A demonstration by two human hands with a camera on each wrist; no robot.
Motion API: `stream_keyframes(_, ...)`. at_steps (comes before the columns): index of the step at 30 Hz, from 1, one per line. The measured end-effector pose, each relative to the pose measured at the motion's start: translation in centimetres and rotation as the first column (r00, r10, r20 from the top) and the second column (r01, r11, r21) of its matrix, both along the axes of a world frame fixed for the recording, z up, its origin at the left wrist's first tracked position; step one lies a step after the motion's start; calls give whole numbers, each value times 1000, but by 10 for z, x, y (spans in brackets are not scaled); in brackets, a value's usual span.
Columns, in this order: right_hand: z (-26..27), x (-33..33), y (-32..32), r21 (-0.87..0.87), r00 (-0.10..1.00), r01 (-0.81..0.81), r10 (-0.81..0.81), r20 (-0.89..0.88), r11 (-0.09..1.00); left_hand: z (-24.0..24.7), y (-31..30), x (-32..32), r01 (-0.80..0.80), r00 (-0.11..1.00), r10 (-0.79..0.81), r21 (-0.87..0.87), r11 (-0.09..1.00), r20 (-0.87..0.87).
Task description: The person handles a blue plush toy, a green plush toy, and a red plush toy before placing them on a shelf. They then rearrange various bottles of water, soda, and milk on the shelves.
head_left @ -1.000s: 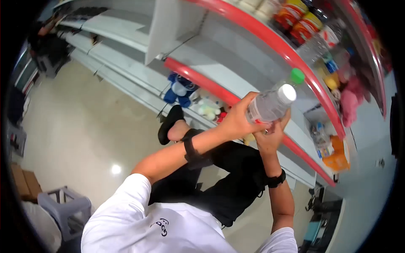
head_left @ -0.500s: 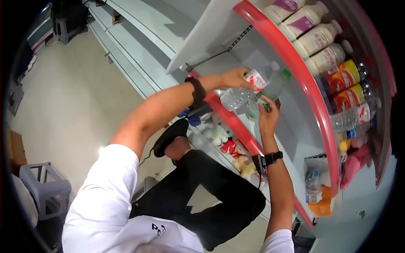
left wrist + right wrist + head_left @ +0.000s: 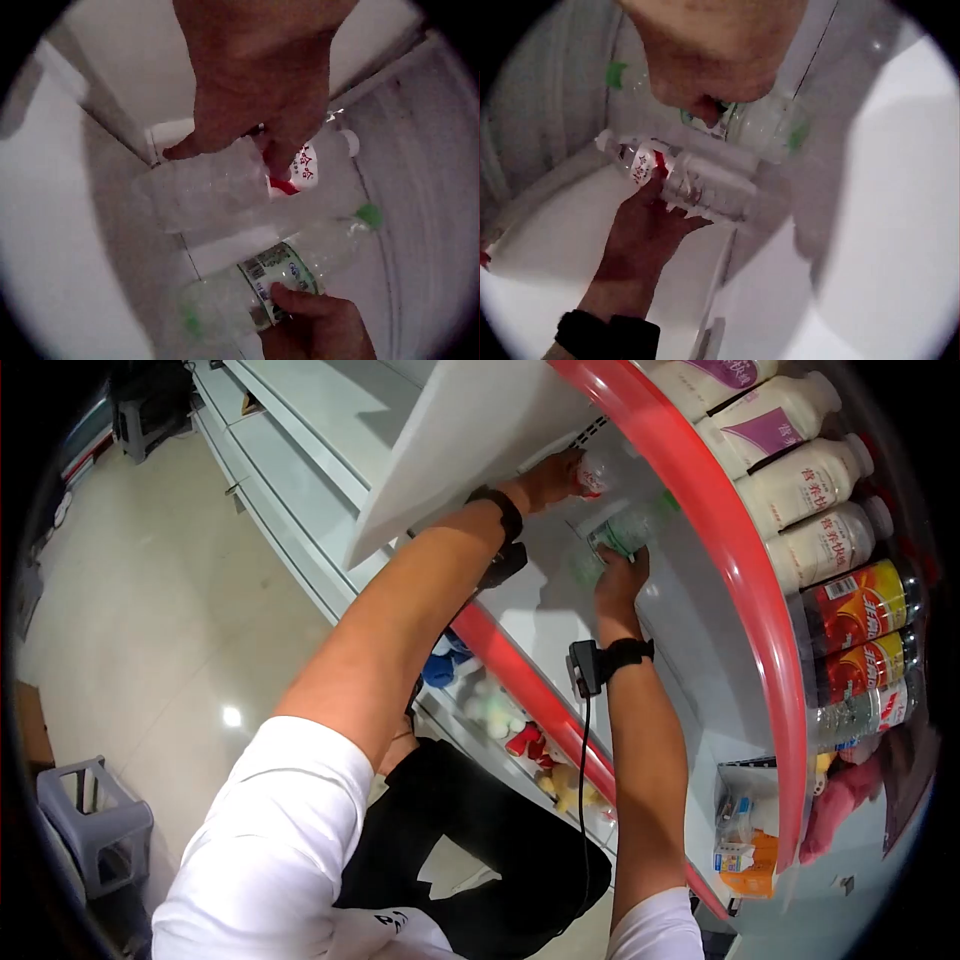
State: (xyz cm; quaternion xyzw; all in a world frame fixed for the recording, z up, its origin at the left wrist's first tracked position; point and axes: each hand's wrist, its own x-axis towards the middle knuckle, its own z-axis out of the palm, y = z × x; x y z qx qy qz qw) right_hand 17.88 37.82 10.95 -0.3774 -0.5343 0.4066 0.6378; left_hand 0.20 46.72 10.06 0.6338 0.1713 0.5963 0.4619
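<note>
Inside the shelf bay, my left hand [image 3: 553,480] grips a clear plastic bottle [image 3: 214,187] with a white cap and a red-and-white label. The bottle lies on its side, its cap toward the back of the shelf [image 3: 545,595]. Beside it my right hand [image 3: 622,582] grips a second clear bottle [image 3: 769,127], which has a green cap and a green label. This one also lies lengthwise, nearly parallel to the first. In the left wrist view, my right thumb [image 3: 300,300] presses on the green label.
A white upright panel [image 3: 470,450] stands close to my left forearm. The upper shelf's red edge [image 3: 735,570] curves past my right hand and carries milk-drink bottles [image 3: 800,490]. Plush toys [image 3: 495,710] sit on the shelf below. An orange container [image 3: 752,870] stands at the right end.
Both hands have gone from holding the bottles together in front of the shelf to deep inside the bay. The bottles now lie side by side with a gap between them. The head view has shifted.
</note>
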Motion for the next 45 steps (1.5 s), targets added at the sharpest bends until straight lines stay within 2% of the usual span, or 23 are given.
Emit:
stream_keyframes(4, -9, -6, 27, 91, 991, 121, -125, 47, 989, 5, 6, -11, -23, 999, 22, -25, 999, -24)
stream_keyframes(6, -12, -7, 36, 124, 978, 174, -186, 89, 977, 7, 6, -18, -179, 954, 191, 75, 981, -231)
stream_keyframes(9, -14, -9, 45, 160, 976, 173, -191, 107, 972, 9, 17, -20, -156, 940, 166, 58, 986, -297)
stream_keyframes(12, -16, -8, 59, 184, 971, 159, -187, 146, 970, 22, -15, -25, -132, 967, 119, -43, 990, -227)
stream_keyframes(14, -19, -10, 65, 248, 926, 179, -249, 284, 952, 16, -2, -22, -149, 963, 132, -57, 987, -237)
stream_keyframes(16, -15, -15, 63, 266, 920, 185, -262, 291, 946, 1, 27, -19, -168, 959, 145, -73, 983, -245)
stream_keyframes(19, -15, -17, 65, 263, 911, 192, -272, 309, 945, -1, 35, -16, -104, 974, 122, 102, 989, -192)
stream_keyframes(21, -22, -13, 81, 258, 907, 209, -285, 309, 943, 18, 14, -12, -420, 849, 456, 182, 889, -266)
stream_keyframes(22, -42, -4, 106, 216, 998, 23, -36, 60, 976, 25, 24, -24, -300, 778, 405, 283, 911, -480)
stream_keyframes(23, -56, 12, 133, 240, 960, -158, 205, -189, 958, 32, 37, -39, -143, 657, 363, 364, 920, -661)
stream_keyframes(24, -64, 22, 161, 384, 703, -446, 581, -410, 809, 3, 21, -32, -170, 907, 338, 513, 841, -253)
stream_keyframes(25, -61, 23, 154, 391, 796, -367, 502, -338, 844, -3, 5, -35, -262, 842, 466, 547, 795, -273)
stream_keyframes(26, -61, 17, 129, 364, 964, -169, 231, -134, 916, -13, 2, -38, -268, 840, 465, 532, 804, -280)
stream_keyframes(27, -58, 7, 108, 376, 989, 29, -80, 122, 926, -19, 5, -39, -270, 829, 464, 504, 821, -313)
stream_keyframes(29, -46, 1, 82, 452, 804, 229, -429, 411, 862, -26, 9, -40, -301, 782, 482, 439, 847, -395)
stream_keyframes(34, -36, -11, 45, 586, 557, 267, -619, 554, 765, -31, 16, -23, -355, 705, 519, 394, 848, -483)
stream_keyframes(37, -25, -15, 2, 815, 397, 122, -781, 482, 566, -32, 9, -19, -377, 664, 538, 389, 841, -519)
stream_keyframes(38, 38, -13, -82, -38, 613, 149, -62, 788, 988, -33, 6, -18, -383, 654, 541, 386, 839, -528)
stream_keyframes(39, 25, 2, -108, 116, 778, -67, -21, 628, 991, -33, 4, -16, -392, 642, 546, 382, 837, -538)
stream_keyframes(40, 39, 8, -153, 50, 836, -298, 235, 497, 953, -34, 1, -15, -397, 629, 551, 382, 834, -549)
stream_keyframes(42, 99, 17, -254, -96, 696, -239, 239, 677, 966, -36, -2, -9, -414, 600, 565, 385, 825, -566)
stream_keyframes(43, 130, 24, -292, -145, 679, -227, 263, 685, 963, -35, -2, -3, -427, 582, 577, 388, 817, -574)
stream_keyframes(45, 172, 50, -341, 153, 777, -142, 14, 630, 978, -35, 1, 11, -451, 548, 602, 401, 797, -580)
